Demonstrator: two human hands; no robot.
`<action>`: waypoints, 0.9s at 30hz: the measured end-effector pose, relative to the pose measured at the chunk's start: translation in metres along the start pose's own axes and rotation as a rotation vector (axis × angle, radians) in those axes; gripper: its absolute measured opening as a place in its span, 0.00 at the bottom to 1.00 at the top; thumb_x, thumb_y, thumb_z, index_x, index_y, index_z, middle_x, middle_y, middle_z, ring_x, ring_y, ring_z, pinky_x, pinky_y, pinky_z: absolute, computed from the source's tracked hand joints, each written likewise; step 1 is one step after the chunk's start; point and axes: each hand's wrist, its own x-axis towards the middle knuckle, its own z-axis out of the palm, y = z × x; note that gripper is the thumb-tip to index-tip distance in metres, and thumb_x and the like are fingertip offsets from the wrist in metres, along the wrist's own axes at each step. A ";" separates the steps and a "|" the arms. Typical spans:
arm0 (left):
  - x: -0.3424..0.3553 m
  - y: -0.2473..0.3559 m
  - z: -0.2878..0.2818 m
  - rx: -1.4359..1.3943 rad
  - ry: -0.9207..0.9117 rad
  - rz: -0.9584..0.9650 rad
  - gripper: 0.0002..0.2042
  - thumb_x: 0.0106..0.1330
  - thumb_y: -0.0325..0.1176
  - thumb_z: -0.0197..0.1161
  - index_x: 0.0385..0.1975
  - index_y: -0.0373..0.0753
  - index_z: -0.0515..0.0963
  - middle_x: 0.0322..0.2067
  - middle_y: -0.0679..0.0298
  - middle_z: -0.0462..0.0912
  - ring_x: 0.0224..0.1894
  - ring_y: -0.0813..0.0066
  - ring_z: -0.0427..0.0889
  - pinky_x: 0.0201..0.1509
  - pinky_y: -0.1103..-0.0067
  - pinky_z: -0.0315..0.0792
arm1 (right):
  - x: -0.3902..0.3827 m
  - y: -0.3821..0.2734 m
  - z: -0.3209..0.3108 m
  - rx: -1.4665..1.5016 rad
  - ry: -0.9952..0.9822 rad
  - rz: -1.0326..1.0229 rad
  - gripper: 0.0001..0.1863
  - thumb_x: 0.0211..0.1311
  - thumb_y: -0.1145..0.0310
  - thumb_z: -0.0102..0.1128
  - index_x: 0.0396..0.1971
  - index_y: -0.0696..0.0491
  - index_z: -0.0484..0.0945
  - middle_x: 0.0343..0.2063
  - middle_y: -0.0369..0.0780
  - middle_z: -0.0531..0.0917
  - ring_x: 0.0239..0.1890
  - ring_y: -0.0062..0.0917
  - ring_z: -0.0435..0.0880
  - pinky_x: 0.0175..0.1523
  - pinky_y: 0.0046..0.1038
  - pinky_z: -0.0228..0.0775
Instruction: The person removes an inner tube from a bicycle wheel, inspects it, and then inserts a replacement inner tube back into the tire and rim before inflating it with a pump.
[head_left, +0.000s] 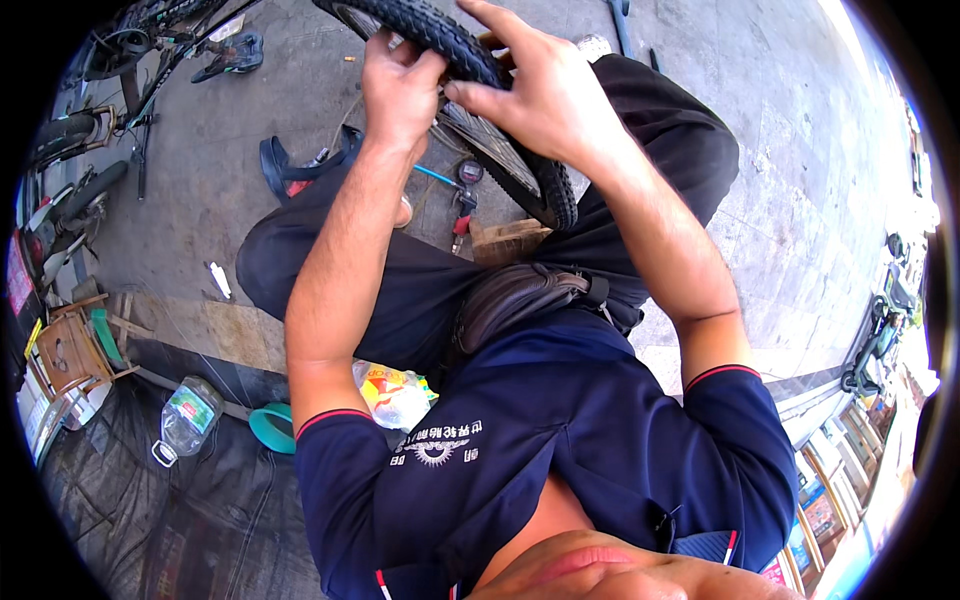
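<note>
A bicycle wheel (490,150) with a black knobby tyre (435,28) stands tilted between my legs, its upper part cut off by the picture's top edge. My left hand (400,90) grips the wheel at the tyre's inner edge with bent fingers; its fingertips are partly hidden. Across the tyre from it, my right hand (550,95) straddles the tread, thumb on the near side and the other fingers spread over the far side. Below the wheel lie a tyre inflator with a dial gauge (469,172) and red part, and a wooden block (510,240).
A dark strap-like piece (280,170) and a black pedal-like part (235,57) lie on the pavement at left. Bicycles (120,110) stand at the far left. Near my left side are a plastic jug (188,418), a teal bowl (272,428) and a wooden chair (72,352).
</note>
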 end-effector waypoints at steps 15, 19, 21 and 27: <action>-0.015 0.014 -0.016 0.563 -0.612 -0.108 0.14 0.69 0.37 0.70 0.48 0.36 0.81 0.40 0.64 0.86 0.47 0.74 0.84 0.55 0.75 0.78 | -0.012 0.069 -0.018 0.729 -0.050 0.496 0.13 0.63 0.77 0.63 0.47 0.63 0.80 0.32 0.43 0.88 0.31 0.26 0.89 0.37 0.26 0.84; -0.071 -0.018 -0.008 0.347 -1.000 -0.356 0.33 0.61 0.54 0.75 0.55 0.31 0.76 0.47 0.50 0.84 0.50 0.62 0.84 0.58 0.69 0.77 | 0.006 0.054 -0.024 0.818 -0.009 0.599 0.12 0.64 0.75 0.62 0.46 0.64 0.79 0.31 0.44 0.88 0.29 0.29 0.90 0.34 0.29 0.85; -0.100 -0.018 0.001 0.300 -0.861 -0.325 0.41 0.57 0.53 0.79 0.61 0.30 0.70 0.49 0.50 0.83 0.53 0.56 0.83 0.60 0.68 0.76 | 0.014 0.056 -0.024 0.865 0.009 0.647 0.12 0.65 0.75 0.62 0.45 0.64 0.79 0.30 0.44 0.87 0.28 0.30 0.90 0.33 0.30 0.86; -0.152 -0.024 0.005 0.709 -0.467 0.216 0.39 0.53 0.42 0.79 0.63 0.34 0.69 0.57 0.50 0.71 0.60 0.48 0.75 0.65 0.63 0.71 | 0.012 0.096 -0.057 0.925 -0.038 0.772 0.23 0.70 0.65 0.50 0.50 0.70 0.79 0.39 0.58 0.88 0.36 0.41 0.91 0.43 0.36 0.88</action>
